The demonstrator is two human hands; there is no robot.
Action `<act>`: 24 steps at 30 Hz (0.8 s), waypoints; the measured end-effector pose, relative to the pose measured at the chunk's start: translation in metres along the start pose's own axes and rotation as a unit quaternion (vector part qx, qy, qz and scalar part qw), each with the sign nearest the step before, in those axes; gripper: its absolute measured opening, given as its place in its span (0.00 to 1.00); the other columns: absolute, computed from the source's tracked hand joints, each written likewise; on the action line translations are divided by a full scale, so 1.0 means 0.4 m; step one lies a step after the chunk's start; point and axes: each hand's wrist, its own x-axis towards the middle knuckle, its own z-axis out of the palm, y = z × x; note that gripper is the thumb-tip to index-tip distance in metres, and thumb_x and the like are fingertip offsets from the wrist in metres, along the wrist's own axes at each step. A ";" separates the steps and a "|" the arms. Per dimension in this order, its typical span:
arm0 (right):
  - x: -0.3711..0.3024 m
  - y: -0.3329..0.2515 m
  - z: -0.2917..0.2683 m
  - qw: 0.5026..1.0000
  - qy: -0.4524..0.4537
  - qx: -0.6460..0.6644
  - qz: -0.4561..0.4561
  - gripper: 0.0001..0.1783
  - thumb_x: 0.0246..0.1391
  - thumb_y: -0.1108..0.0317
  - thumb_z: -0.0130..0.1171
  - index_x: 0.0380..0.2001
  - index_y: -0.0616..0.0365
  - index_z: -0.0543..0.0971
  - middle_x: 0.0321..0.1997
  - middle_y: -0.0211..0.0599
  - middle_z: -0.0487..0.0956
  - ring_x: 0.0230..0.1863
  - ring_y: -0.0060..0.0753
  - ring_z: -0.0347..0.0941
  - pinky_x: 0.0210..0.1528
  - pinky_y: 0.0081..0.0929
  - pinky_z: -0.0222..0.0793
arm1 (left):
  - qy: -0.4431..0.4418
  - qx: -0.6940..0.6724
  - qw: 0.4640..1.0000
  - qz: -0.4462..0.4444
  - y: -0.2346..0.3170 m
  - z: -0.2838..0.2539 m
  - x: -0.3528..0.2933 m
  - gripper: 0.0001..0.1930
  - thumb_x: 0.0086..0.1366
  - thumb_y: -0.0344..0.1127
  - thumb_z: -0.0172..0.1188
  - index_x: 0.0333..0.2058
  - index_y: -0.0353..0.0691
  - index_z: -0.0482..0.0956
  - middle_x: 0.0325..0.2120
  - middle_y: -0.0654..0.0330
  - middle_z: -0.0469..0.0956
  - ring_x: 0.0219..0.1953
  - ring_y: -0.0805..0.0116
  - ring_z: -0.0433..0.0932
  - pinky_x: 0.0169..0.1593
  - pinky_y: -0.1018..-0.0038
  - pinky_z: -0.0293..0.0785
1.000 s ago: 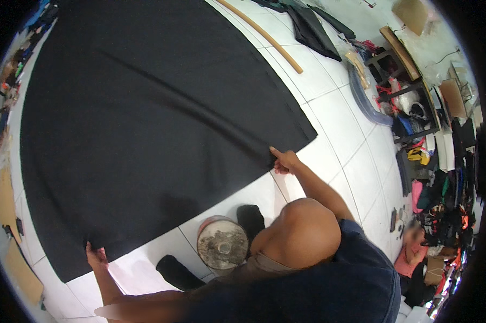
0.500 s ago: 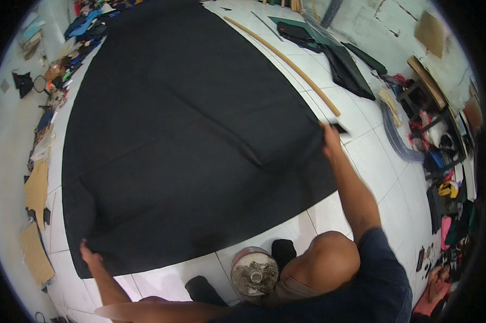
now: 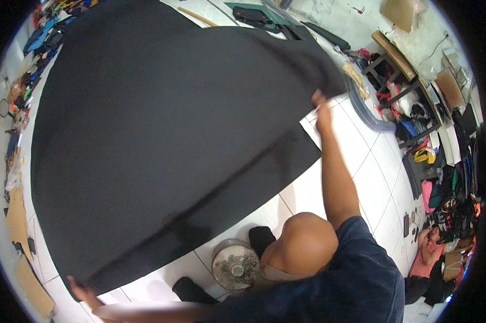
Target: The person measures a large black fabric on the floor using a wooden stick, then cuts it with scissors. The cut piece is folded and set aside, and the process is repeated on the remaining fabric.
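A wide sheet of black fabric [image 3: 146, 129] spreads over the white tiled floor in front of me. My right hand [image 3: 321, 110], somewhat blurred, is closed on its right edge and holds that part up off the floor, so the cloth billows there. At the near left corner my left hand [image 3: 80, 292] grips the cloth, its fingertips partly hidden by it. A long crease runs diagonally across the sheet between my two hands.
A round tin [image 3: 235, 265] stands between my feet. Cardboard pieces [image 3: 33, 288] and piled scraps line the left wall. Behind the cloth lie a wooden stick [image 3: 197, 16] and a black bag [image 3: 251, 17]. A cluttered rack [image 3: 402, 81] stands right; a person [image 3: 429, 250] is at the lower right.
My right hand has moved up and slightly left, lifting the fabric's right side, which now covers most of the stick. My left hand has shifted down and left in view; the view has turned.
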 end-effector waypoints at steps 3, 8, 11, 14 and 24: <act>-0.060 0.337 -0.293 0.951 0.118 -0.273 0.078 0.36 0.63 0.44 0.59 0.56 0.71 0.75 0.47 0.57 0.80 0.46 0.46 0.77 0.48 0.40 0.71 | -0.055 -0.019 0.979 -0.197 -0.383 0.103 -0.111 0.34 0.64 0.48 0.69 0.62 0.33 0.71 0.61 0.56 0.73 0.57 0.57 0.72 0.62 0.66 0.65; -0.235 0.515 -0.064 0.940 0.026 -0.182 0.287 0.29 0.59 0.47 0.63 0.38 0.70 0.81 0.37 0.59 0.82 0.41 0.53 0.79 0.46 0.45 0.72 | -0.006 0.090 0.980 -0.176 -0.263 -0.048 -0.152 0.31 0.64 0.49 0.68 0.58 0.34 0.75 0.55 0.58 0.78 0.54 0.62 0.75 0.53 0.70 0.69; -0.248 0.572 -0.075 0.931 0.029 -0.222 0.290 0.25 0.58 0.50 0.65 0.33 0.68 0.81 0.31 0.51 0.80 0.33 0.45 0.77 0.37 0.41 0.71 | 0.043 0.114 0.974 -0.192 -0.286 -0.063 -0.146 0.27 0.65 0.48 0.67 0.55 0.34 0.78 0.53 0.57 0.79 0.50 0.61 0.77 0.49 0.67 0.72; -0.237 0.591 -0.208 0.923 0.018 -0.292 0.251 0.23 0.59 0.53 0.66 0.29 0.66 0.78 0.21 0.41 0.75 0.20 0.34 0.71 0.24 0.35 0.67 | -0.002 0.289 0.949 -0.123 -0.369 -0.045 -0.166 0.24 0.66 0.44 0.65 0.55 0.34 0.78 0.52 0.55 0.80 0.50 0.59 0.78 0.49 0.68 0.74; -0.323 0.497 -0.137 0.904 -0.020 -0.326 0.275 0.26 0.60 0.48 0.64 0.31 0.66 0.80 0.32 0.50 0.82 0.34 0.46 0.79 0.38 0.40 0.73 | -0.080 0.669 0.720 0.167 -0.331 -0.056 -0.169 0.23 0.62 0.28 0.61 0.56 0.30 0.75 0.51 0.48 0.80 0.56 0.50 0.77 0.62 0.62 0.70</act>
